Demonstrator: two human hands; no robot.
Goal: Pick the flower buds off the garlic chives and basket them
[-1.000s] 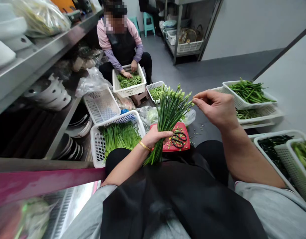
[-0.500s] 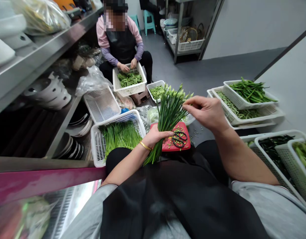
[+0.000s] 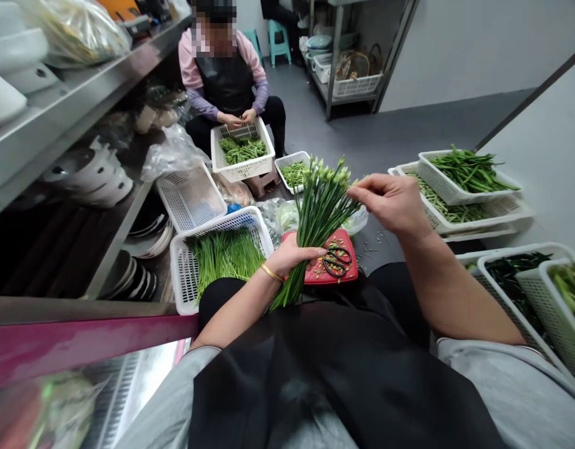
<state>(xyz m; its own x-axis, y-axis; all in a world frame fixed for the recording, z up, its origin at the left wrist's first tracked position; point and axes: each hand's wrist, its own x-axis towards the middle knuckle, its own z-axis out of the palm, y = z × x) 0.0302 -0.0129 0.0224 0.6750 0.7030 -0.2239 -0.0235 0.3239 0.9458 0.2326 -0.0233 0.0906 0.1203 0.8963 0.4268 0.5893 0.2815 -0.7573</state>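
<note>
1. Steel shelf unit [image 3: 95, 87] runs along your L side, w/ white bowls [image 3: 19, 53] on top.
2. Co-worker [image 3: 226, 81] sits facing you, farther off, both hands nr the rim of a white basket [image 3: 250, 171] w/ green pods [image 3: 243, 151] in it.
3. Black apron [image 3: 315, 362] covers your front, closest to the cam.
4. Stacked baskets [image 3: 456, 194] stand well off to your R; long green veg [image 3: 469, 171] fills the top one.
5. Stalk basket [image 3: 183, 274] sits to your L, long thin green stalks [image 3: 226, 255] lying inside.
6. Flowering bunch [image 3: 322, 206] is right in front of you, tilted, pale buds [image 3: 332, 171] up top, lower ends down nr the apron.
7. Red plastic surface [image 3: 348, 276] is low down, just past the apron, partly hidden by the bunch.
8. R hand [image 3: 395, 199]: thumb & fingertips pinched tog. at the buds on the bunch's R edge; can't tell if a stalk is caught btw them.
9. L hand [image 3: 294, 255]: wrapped round the bunch's lower half, gripping it, thumb across the front.
10. Scissors [image 3: 337, 262], black-handled, lie on the red plastic surface, just R of your L hand.
11. Gold bracelet [image 3: 271, 272] is on your L wrist.
12. Clippings [image 3: 319, 272], tiny & green, lie scattered round the scissors.
</note>
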